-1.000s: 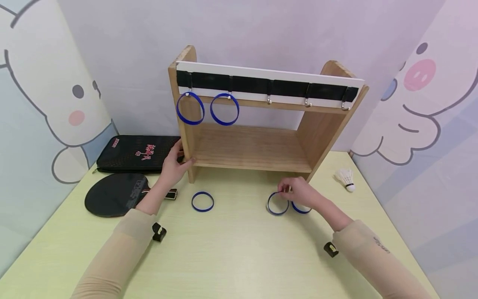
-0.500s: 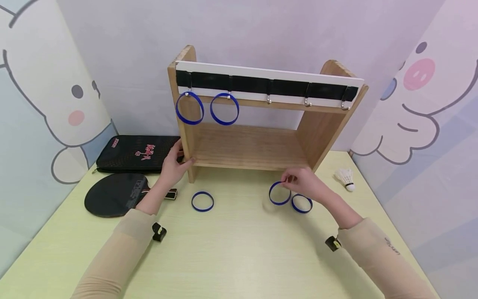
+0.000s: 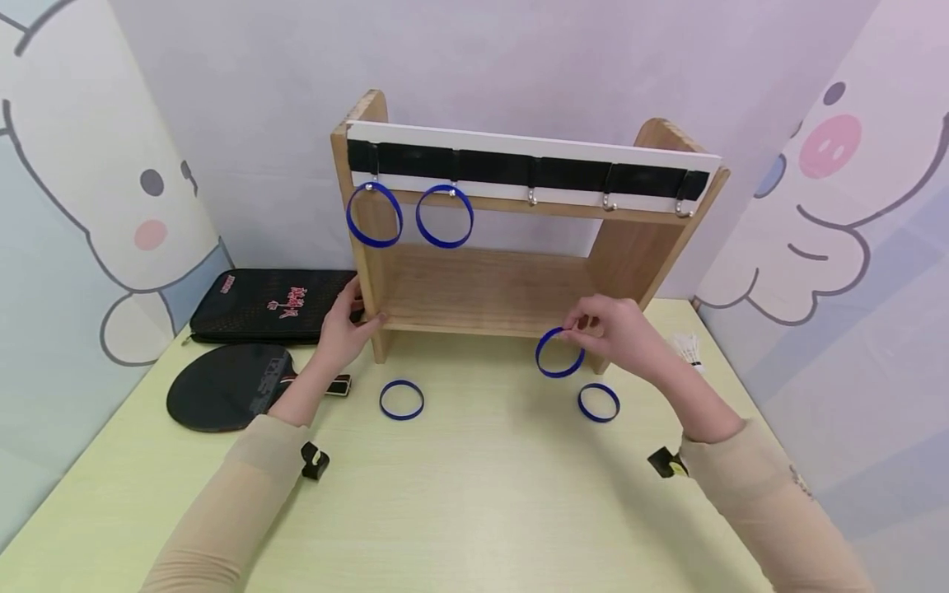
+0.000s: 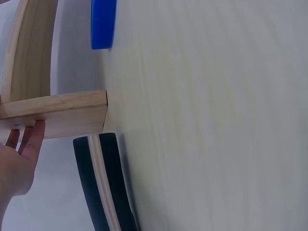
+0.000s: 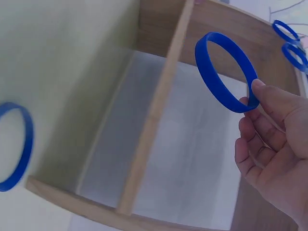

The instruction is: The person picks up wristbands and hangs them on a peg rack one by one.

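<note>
Your left hand [image 3: 343, 333]: gripping the left side panel of the wooden shelf [image 3: 489, 288], fingers along the outer face, thumb at the front edge. Your right hand [image 3: 619, 333]: held above the table [image 3: 460, 494], pinching one blue ring [image 5: 206, 70] between thumb and index finger, the other fingers bent below. Position of that ring: in the air before the front edge of the lower board, near the right side panel, lower than the row of five hooks [image 3: 532, 198]. Room about it: a wide stretch of table between your forearms; one loose ring [image 3: 599, 420] lying just below, another [image 3: 402, 417] well apart to the left; a shuttlecock [image 3: 689, 350] partly covered by your right wrist. By your left arm: a paddle [image 3: 222, 387] and a black case [image 3: 274, 305]. Appearance of your held ring: plain blue, round, thin flat band, tilted. Two matching rings [image 3: 445, 245] hang from the two leftmost hooks.
</note>
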Demonstrator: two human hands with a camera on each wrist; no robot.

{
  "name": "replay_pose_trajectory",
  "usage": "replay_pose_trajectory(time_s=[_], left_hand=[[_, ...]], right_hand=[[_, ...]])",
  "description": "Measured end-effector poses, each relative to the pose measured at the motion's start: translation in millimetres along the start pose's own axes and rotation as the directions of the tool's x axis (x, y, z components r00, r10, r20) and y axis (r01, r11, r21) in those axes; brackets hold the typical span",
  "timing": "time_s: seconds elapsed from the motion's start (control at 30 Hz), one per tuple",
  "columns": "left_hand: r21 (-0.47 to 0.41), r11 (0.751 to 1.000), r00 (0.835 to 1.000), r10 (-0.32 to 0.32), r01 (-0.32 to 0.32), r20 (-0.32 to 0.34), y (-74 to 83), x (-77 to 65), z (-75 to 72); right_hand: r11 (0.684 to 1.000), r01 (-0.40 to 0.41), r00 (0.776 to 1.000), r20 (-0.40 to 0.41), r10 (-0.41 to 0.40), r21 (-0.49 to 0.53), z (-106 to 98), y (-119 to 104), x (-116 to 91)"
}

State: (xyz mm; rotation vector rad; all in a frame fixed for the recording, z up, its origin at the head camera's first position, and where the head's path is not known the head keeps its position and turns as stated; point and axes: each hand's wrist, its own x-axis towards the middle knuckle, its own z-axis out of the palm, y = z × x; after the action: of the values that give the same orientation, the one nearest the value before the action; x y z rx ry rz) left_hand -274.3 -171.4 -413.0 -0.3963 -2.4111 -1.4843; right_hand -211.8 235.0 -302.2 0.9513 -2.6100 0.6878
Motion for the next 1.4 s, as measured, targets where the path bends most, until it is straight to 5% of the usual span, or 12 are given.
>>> replay_pose_trajectory(time_s=[0.4,0.93,1.4], left_hand=[[0.020,1.000,1.000,0.015,-0.015,-0.014,3.2,-1.3,-0.8],[-0.003,1.000,1.000,-0.012,0.012,0.001,6.2,-2.4,-0.6],[-0.001,1.000,1.000,0.008,-0.008,0.001,5.8,-2.7,-0.6]], right_hand=[[0.984,0.148,0.972,-0.167,-0.163,-0.100,-38.0,-35.6,20.7],[0.953,0.286,0.877,-0.373,-0.303,-0.102,-78.8,-71.1,62.4],[0.974,0.206,0.901,-0.369,-0.228,-0.100,-82.5,-75.0,101.2]])
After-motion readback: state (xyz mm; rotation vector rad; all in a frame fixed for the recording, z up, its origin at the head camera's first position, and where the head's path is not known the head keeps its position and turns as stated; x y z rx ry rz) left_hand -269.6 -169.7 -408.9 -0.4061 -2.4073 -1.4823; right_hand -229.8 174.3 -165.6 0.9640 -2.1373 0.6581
